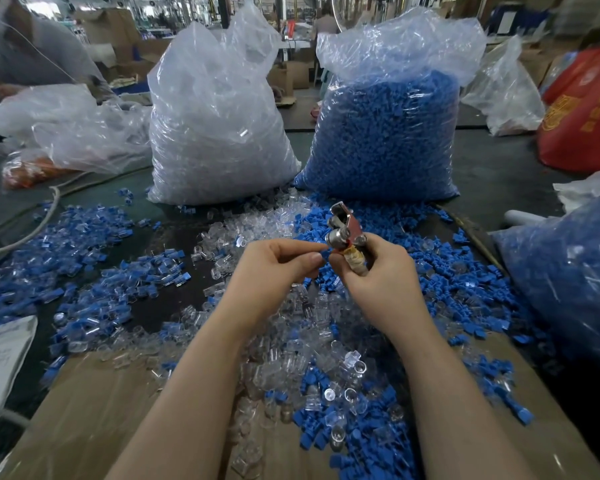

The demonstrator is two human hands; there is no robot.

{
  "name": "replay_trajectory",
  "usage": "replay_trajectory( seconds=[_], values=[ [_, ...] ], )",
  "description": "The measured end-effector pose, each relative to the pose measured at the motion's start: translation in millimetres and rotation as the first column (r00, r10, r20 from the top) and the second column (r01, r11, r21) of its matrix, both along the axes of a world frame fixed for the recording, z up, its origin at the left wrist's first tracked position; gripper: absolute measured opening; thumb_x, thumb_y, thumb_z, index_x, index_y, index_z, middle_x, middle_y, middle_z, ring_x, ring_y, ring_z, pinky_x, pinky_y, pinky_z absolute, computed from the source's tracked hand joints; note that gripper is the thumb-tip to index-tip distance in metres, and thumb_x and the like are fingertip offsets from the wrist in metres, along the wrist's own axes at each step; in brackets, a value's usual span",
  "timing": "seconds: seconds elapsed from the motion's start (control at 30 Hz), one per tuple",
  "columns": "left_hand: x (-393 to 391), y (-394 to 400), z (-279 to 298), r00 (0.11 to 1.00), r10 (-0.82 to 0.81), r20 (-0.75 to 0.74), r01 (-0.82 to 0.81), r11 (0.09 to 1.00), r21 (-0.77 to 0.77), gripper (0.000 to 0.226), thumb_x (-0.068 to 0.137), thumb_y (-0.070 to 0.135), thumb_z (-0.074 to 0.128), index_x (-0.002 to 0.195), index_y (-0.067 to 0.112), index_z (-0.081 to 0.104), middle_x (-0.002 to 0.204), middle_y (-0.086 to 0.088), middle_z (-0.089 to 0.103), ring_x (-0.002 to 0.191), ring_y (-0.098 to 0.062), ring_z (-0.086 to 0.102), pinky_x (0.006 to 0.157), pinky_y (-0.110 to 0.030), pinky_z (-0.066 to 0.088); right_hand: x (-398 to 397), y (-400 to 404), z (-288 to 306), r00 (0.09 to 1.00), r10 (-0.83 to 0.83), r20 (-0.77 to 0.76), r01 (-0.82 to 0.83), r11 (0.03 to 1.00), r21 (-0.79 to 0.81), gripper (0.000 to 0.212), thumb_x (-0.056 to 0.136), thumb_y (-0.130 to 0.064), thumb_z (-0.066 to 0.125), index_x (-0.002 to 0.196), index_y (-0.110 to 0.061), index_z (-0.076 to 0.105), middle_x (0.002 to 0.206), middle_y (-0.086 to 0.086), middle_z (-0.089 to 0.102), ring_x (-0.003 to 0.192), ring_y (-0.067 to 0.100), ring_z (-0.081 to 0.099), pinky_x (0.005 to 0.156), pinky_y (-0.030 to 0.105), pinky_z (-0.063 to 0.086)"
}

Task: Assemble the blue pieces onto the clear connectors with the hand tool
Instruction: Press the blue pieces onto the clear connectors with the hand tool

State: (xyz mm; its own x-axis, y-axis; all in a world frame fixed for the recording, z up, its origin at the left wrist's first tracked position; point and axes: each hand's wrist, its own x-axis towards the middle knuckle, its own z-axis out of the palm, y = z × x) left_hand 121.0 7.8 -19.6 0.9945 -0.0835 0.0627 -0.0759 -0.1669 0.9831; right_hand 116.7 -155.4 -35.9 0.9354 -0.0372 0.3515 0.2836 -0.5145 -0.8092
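My right hand (pixel 374 271) grips a metal hand tool (pixel 343 230) with a red body and a tape-wrapped handle, held upright above the table. My left hand (pixel 274 268) pinches a small blue piece (pixel 324 252) right at the tool's metal head. Loose blue pieces (pixel 440 268) and clear connectors (pixel 312 341) lie mixed in a heap under both hands. A spread of joined blue-and-clear parts (pixel 84 271) covers the table to the left.
Two big plastic bags stand behind the heap: one of clear connectors (pixel 219 133), one of blue pieces (pixel 385 140). Another bag of blue pieces (pixel 568 278) sits at the right edge. Cardboard (pixel 94 410) lies near me; a white cable (pixel 32 230) runs at left.
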Motion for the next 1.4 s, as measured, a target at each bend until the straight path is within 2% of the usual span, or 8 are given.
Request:
replay_trajectory(
  seconds=[0.33,0.43,0.6,0.73,0.93,1.07,1.23,1.4],
  values=[
    [1,1,2,0.999,-0.041,0.016,0.041,0.999,-0.002,0.017,0.089,0.013,0.069,0.103,0.023,0.072,0.088,0.002,0.077,0.081,-0.012,0.073,0.076,-0.024,0.055,-2,3,2,0.999,0.035,-0.008,-0.035,0.999,0.023,0.007,0.087,-0.028,0.071,0.093,-0.025,0.067,0.075,-0.009,0.066,0.071,0.014,0.062,0.067,0.044,0.054],
    [2,5,-4,0.992,0.072,0.102,-0.097,0.958,0.270,0.015,0.089,0.023,0.070,0.100,0.034,0.066,0.085,0.007,0.071,0.073,-0.007,0.066,0.066,-0.021,0.051,-1,2,1,1.000,-0.003,0.018,0.003,1.000,0.009,0.014,0.087,-0.031,0.070,0.079,-0.033,0.060,0.066,-0.014,0.061,0.062,0.005,0.054,0.058,0.030,0.042],
    [2,4,-12,0.993,-0.015,0.115,-0.074,0.678,0.732,0.027,0.093,0.015,0.062,0.107,0.037,0.071,0.098,0.010,0.055,0.073,0.001,0.053,0.069,-0.021,0.046,-2,1,1,0.998,-0.050,0.028,0.050,0.999,-0.006,0.026,0.089,-0.033,0.067,0.069,-0.034,0.050,0.066,-0.030,0.057,0.060,0.001,0.050,0.052,0.026,0.032],
    [3,1,-14,0.996,-0.052,0.075,-0.031,0.583,0.812,0.043,0.090,0.002,0.052,0.107,0.035,0.073,0.101,0.005,0.046,0.070,-0.009,0.057,0.062,-0.023,0.047,-2,1,0,0.997,-0.062,0.056,0.064,0.998,-0.020,0.025,0.088,-0.033,0.068,0.070,-0.033,0.051,0.060,-0.015,0.057,0.060,0.004,0.051,0.054,0.028,0.036],
    [3,3,-18,0.994,-0.032,0.105,-0.067,0.586,0.807,0.026,0.089,0.009,0.066,0.100,0.031,0.073,0.092,0.012,0.057,0.073,0.001,0.056,0.064,-0.016,0.045,-2,1,-1,0.997,-0.054,0.060,0.056,0.998,-0.032,0.024,0.088,-0.033,0.068,0.071,-0.033,0.052,0.060,-0.014,0.054,0.059,0.005,0.051,0.054,0.030,0.039],
    [3,3,-15,0.993,0.048,0.103,-0.104,0.754,0.649,0.015,0.088,0.019,0.072,0.086,0.033,0.066,0.080,0.019,0.063,0.070,0.007,0.059,0.054,-0.007,0.041,-3,1,1,0.996,-0.071,0.061,0.073,0.997,-0.026,0.026,0.088,-0.033,0.068,0.069,-0.033,0.050,0.060,-0.014,0.054,0.059,0.004,0.051,0.054,0.028,0.036],
    [0,3,-3,0.994,0.092,0.067,-0.103,0.975,0.195,0.011,0.086,0.017,0.073,0.090,0.026,0.068,0.081,0.011,0.072,0.072,0.001,0.067,0.062,-0.011,0.050,-3,2,3,0.995,-0.081,0.066,0.079,0.996,0.039,0.026,0.089,-0.033,0.067,0.069,-0.032,0.050,0.058,-0.022,0.055,0.058,-0.001,0.050,0.052,0.022,0.030],
    [-4,0,6,1.000,-0.021,-0.021,0.014,0.952,-0.304,0.022,0.090,0.006,0.064,0.107,0.018,0.068,0.089,0.001,0.076,0.083,-0.010,0.070,0.077,-0.021,0.055,-2,0,4,0.994,-0.077,0.073,0.067,0.989,0.135,0.017,0.090,-0.030,0.067,0.076,-0.027,0.058,0.058,-0.018,0.056,0.056,-0.001,0.050,0.050,0.014,0.033]
  ],
)
